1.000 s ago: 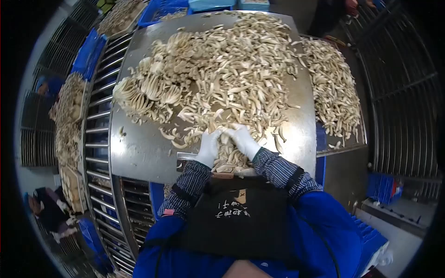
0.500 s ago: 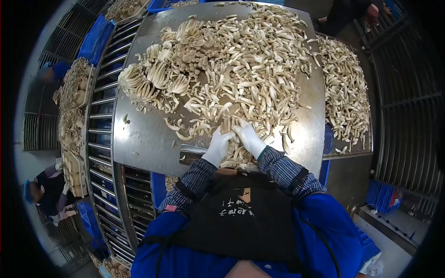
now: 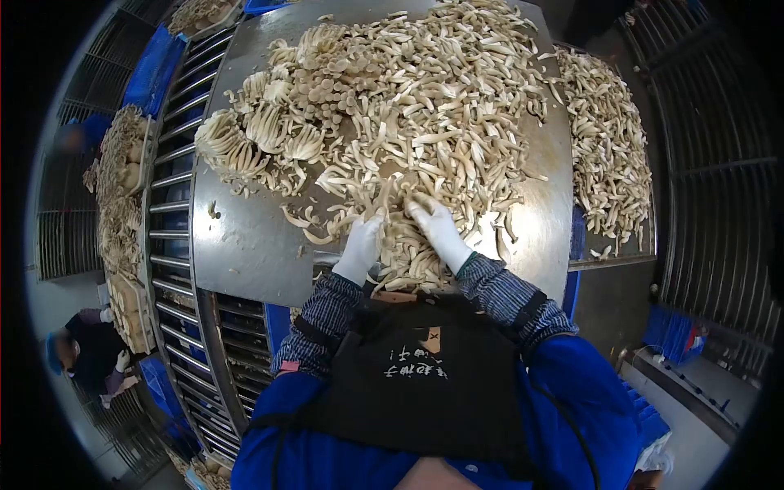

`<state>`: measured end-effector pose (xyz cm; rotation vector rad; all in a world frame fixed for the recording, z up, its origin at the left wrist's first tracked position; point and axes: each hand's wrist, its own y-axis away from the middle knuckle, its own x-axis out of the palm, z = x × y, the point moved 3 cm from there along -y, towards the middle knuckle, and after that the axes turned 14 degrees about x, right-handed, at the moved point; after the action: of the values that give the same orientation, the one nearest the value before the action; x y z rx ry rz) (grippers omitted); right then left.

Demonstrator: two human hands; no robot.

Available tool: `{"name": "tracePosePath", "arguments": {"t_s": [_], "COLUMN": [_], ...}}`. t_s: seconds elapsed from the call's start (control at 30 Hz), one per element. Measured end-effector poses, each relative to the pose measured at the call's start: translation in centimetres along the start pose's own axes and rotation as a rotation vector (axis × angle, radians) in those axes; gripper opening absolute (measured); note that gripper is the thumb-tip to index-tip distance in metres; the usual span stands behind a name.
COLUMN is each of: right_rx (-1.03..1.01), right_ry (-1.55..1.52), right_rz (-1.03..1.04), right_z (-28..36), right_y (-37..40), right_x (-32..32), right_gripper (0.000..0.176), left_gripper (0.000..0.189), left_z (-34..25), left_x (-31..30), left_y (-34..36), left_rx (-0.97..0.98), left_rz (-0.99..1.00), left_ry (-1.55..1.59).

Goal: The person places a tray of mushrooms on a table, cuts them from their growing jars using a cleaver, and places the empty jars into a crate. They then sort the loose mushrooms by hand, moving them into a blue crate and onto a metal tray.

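Loose mushrooms [image 3: 482, 135] with long pale stems cover much of a steel table [image 3: 245, 245]. My left hand [image 3: 360, 247], in a white glove, has its fingers closed around a few mushrooms [image 3: 382, 197] at the near edge of the pile. A short gap to the right separates it from my right hand [image 3: 440, 233], also gloved. That hand's fingers are loosely bent and parted, with the tips touching mushrooms in the pile. Between my wrists lies a heap of separated mushrooms [image 3: 412, 259]. Whole clumps [image 3: 265, 122] sit at the far left of the pile.
A roller conveyor [image 3: 169, 234] runs along the table's left side. Beyond it stand crates of mushroom clumps [image 3: 121, 204] and a co-worker [image 3: 91, 351]. At right, a lower tray [image 3: 614, 260] holds more loose mushrooms. A blue crate [image 3: 674, 336] is farther right.
My hands were together on a mushroom clump and have moved apart, the left one leftward. More loose mushrooms show between them. The whole view has shifted slightly.
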<state>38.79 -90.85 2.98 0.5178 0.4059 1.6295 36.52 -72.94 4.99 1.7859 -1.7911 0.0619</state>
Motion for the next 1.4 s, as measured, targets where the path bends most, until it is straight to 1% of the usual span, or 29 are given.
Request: {"name": "tracePosePath", "arguments": {"t_s": [0.07, 0.1, 0.13, 0.17, 0.27, 0.33, 0.37, 0.43, 0.47, 0.5, 0.57, 0.6, 0.63, 0.67, 0.73, 0.77, 0.83, 0.87, 0.9, 0.97, 1.0, 1.03, 1.1, 1.17, 1.2, 1.27, 1.3, 1.37, 1.4], "right_rx": [-0.063, 0.027, 0.117, 0.206, 0.184, 0.245, 0.247, -0.293, -0.289, -0.286, -0.026, -0.170, -0.171, -0.112, -0.026, -0.022, 0.082, 0.048, 0.098, -0.093, 0.053, 0.001, -0.226, -0.286, -0.194, 0.078, 0.034, 0.231, 0.251], "right_ry": [0.098, 0.010, -0.080, -0.170, -0.143, -0.090, -0.089, 0.242, 0.396, 0.399, 0.282, 0.367, 0.368, 0.373, 0.284, 0.287, 0.225, 0.041, 0.065, 0.226, 0.105, 0.093, 0.363, 0.528, 0.493, 0.310, 0.632, 0.738, 0.734], "right_rz": [-0.018, 0.073, 0.164, 0.255, 0.097, 0.014, 0.011, -0.222, -0.124, -0.123, 0.117, 0.064, 0.071, 0.037, -0.050, -0.044, -0.240, -0.267, -0.238, -0.394, -0.287, -0.333, -0.531, -0.347, -0.081, 0.336, 0.483, 0.695, 0.742], "right_z": [-0.3, 0.2, 0.7, 0.9, 0.6, 0.5, 0.1, 2.1, 3.1, 3.6, 3.2, 1.3, 1.7, 1.9, 2.2, 2.5, 2.9, 1.7, 2.8, 0.7, 4.4, 4.6, 1.9, 2.1, 1.2, -0.8, -1.8, -3.0, -3.8], "right_y": [-0.4, -0.1, 0.2, 0.4, -0.6, -1.2, -1.3, -0.4, 0.7, 1.3, 1.4, -0.1, -0.3, -0.4, -0.2, -0.2, -0.8, -2.0, -1.8, -3.7, -1.0, -0.5, -1.0, 0.9, 1.3, 3.6, 4.0, 4.5, 3.6], "right_x": [0.4, 0.7, 1.0, 1.4, 0.8, -0.2, 0.1, 0.8, 0.8, 1.0, 2.0, 2.0, 2.0, 1.9, 1.9, 1.9, 0.9, 0.6, 0.1, -0.8, -0.3, -0.4, -1.4, -1.1, -0.3, 2.5, 3.4, 5.3, 5.6], "right_gripper": [0.048, 0.043, 0.039, 0.035, 0.029, 0.038, 0.038, 0.049, 0.050, 0.050, 0.043, 0.037, 0.037, 0.035, 0.030, 0.030, 0.030, 0.031, 0.036, 0.050, 0.063, 0.061, 0.053, 0.044, 0.039, 0.039, 0.048, 0.053, 0.054], "left_gripper": [0.029, 0.030, 0.034, 0.034, 0.038, 0.035, 0.035, 0.031, 0.031, 0.032, 0.033, 0.031, 0.031, 0.031, 0.030, 0.030, 0.027, 0.026, 0.026, 0.028, 0.034, 0.040, 0.056, 0.067, 0.073, 0.071, 0.068, 0.061, 0.060], "left_z": [0.6, 0.9, 0.5, 0.4, -0.1, -0.2, -0.3, -0.4, 0.8, 2.8, 3.6, 2.4, 1.1, 0.4, 0.0, 0.0, -1.4, -1.8, -2.0, -3.4, -4.6, -5.7, -8.1, -8.1, -7.4, -7.0, -6.8, -6.4, -6.1], "left_x": [0.0, 0.1, 0.6, 0.8, 2.2, 3.1, 2.9, 2.3, 0.9, -0.9, -1.6, -1.1, -0.1, 0.6, 1.1, 0.9, 0.7, 0.2, -0.7, -4.2, -5.9, -7.6, -8.8, -11.5, -12.8, -12.9, -12.8, -11.3, -10.9], "left_y": [-0.2, -0.1, -0.3, -0.3, 0.1, 0.2, 0.2, 0.1, -0.4, -1.5, -2.1, -1.9, -1.5, -1.4, -1.9, -1.8, -2.0, -2.0, -2.6, -4.7, -6.4, -7.5, -8.5, -9.9, -10.8, -11.9, -12.3, -12.5, -12.8], "left_rx": [-0.052, -0.100, -0.030, -0.034, -0.184, 0.001, -0.002, -0.113, -0.118, -0.007, 0.106, 0.462, 0.826, 0.823, 0.192, 0.189, 0.310, 0.196, 0.190, 0.356, 0.680, 1.011, 1.040, 0.897, 0.856, 0.797, 0.743, 0.672, 0.549], "left_rz": [0.023, 0.039, 0.200, 0.204, 0.088, 0.087, 0.088, 0.162, 0.161, 0.362, 0.553, 0.656, 0.736, 0.729, 0.388, 0.381, 0.113, 0.033, 0.029, -0.105, -0.033, 0.046, 0.083, 0.322, 0.404, 0.380, 0.359, 0.305, 0.216], "left_ry": [-0.096, -0.194, -0.226, -0.225, -0.246, 0.137, 0.138, 0.123, 0.126, -0.129, -0.384, -0.751, -1.119, -1.122, -0.754, -0.751, -0.876, -0.712, -0.710, -1.067, -1.229, -1.370, -1.778, -2.010, -1.983, -1.926, -1.873, -1.856, -1.821]}}
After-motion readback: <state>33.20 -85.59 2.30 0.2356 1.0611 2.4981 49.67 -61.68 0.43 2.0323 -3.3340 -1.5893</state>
